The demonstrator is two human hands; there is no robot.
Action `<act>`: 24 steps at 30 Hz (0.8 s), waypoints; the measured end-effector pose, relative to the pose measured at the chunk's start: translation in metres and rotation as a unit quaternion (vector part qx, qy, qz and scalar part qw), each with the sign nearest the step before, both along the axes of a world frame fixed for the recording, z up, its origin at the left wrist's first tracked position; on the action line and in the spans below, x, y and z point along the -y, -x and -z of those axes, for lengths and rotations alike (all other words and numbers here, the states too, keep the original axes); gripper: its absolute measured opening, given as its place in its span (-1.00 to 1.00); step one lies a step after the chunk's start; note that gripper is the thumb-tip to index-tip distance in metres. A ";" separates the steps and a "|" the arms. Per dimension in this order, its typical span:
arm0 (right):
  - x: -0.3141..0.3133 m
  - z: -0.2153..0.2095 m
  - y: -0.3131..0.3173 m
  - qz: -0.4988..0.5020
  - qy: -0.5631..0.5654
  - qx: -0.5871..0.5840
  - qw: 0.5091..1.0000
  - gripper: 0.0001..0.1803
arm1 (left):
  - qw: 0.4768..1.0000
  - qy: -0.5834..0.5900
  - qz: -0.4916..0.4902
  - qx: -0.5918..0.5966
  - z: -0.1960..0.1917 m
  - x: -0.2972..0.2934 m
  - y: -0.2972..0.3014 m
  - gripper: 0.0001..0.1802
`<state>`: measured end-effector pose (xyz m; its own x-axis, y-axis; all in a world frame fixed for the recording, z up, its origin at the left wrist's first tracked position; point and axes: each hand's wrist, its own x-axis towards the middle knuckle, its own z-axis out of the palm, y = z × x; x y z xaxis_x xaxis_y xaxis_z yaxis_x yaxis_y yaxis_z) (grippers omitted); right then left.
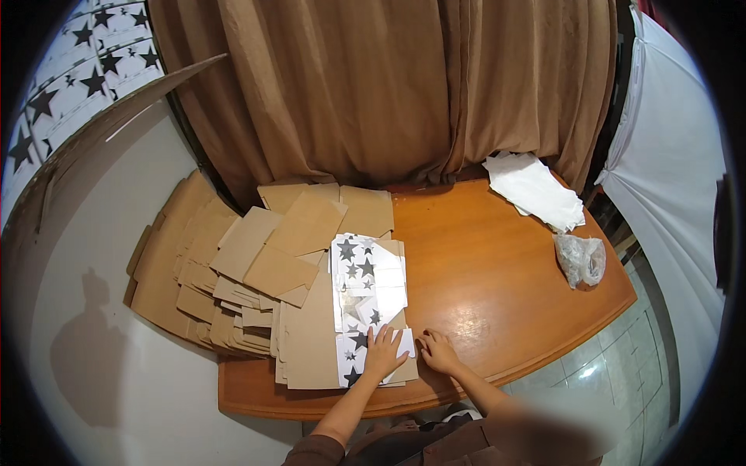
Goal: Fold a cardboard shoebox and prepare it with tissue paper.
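My left hand (pixel 382 356) lies with fingers spread on a white card printed with black stars (pixel 350 359), near the table's front edge. The card rests on a flat cardboard sheet (pixel 311 361). Just right of it, my right hand (pixel 439 353) rests on the wooden table with its fingers loosely bent and apart, next to the cardboard's right edge. Nothing shows in either hand. Beyond my left hand, more star-printed paper (pixel 359 268) covers the cardboard, with a shiny reflection on part of it.
Flattened cardboard pieces (pixel 233 287) are heaped along the table's left side, against the wall. White sheets (pixel 532 186) and a clear plastic bag (pixel 580 260) lie at the far right of the wooden table (pixel 466 264). A brown curtain (pixel 350 85) hangs behind.
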<state>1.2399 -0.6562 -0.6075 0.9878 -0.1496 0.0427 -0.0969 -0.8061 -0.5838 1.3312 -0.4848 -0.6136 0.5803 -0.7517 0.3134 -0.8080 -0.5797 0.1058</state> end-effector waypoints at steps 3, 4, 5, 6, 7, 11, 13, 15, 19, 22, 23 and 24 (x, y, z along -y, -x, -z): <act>0.007 0.002 -0.007 0.008 -0.010 0.014 1.000 -0.56 | 0.999 0.023 -0.014 -0.022 -0.012 0.012 -0.006 -0.48; 0.010 0.002 -0.010 0.010 -0.028 0.023 0.999 -0.57 | 0.999 0.022 -0.014 -0.025 -0.010 0.015 -0.008 -0.48; 0.013 0.003 -0.012 0.010 -0.028 0.021 0.999 -0.57 | 0.999 0.042 -0.023 -0.007 -0.008 0.018 -0.011 -0.56; 0.016 0.003 -0.015 0.011 -0.052 0.029 0.998 -0.58 | 0.997 0.063 -0.032 0.011 -0.008 0.023 -0.013 -0.63; 0.020 0.002 -0.017 0.010 -0.076 0.037 0.996 -0.59 | 0.997 0.062 -0.033 0.010 -0.008 0.027 -0.014 -0.63; 0.058 0.011 -0.023 0.038 -0.148 0.040 0.987 -0.56 | 0.988 0.150 0.001 0.048 -0.032 0.062 -0.005 -0.69; 0.083 0.004 -0.027 0.098 -0.345 -0.001 0.933 -0.47 | 0.980 0.190 0.024 0.056 -0.053 0.087 0.002 -0.68; 0.107 -0.013 -0.027 0.095 -0.407 -0.054 0.907 -0.40 | 0.960 0.261 0.057 0.077 -0.069 0.113 0.009 -0.66; 0.169 -0.014 -0.017 0.073 -0.567 -0.183 0.800 -0.26 | 0.921 0.370 0.097 0.068 -0.100 0.179 0.036 -0.60; 0.205 -0.016 -0.006 0.042 -0.524 -0.186 0.830 -0.44 | 0.913 0.376 0.133 0.088 -0.109 0.215 0.057 -0.61; 0.217 -0.020 -0.003 0.017 -0.437 -0.164 0.884 -0.51 | 0.907 0.385 0.150 0.079 -0.110 0.224 0.063 -0.63; 0.216 -0.050 -0.001 0.100 -0.379 -0.182 0.902 -0.65 | 0.907 0.387 0.146 0.075 -0.110 0.226 0.067 -0.70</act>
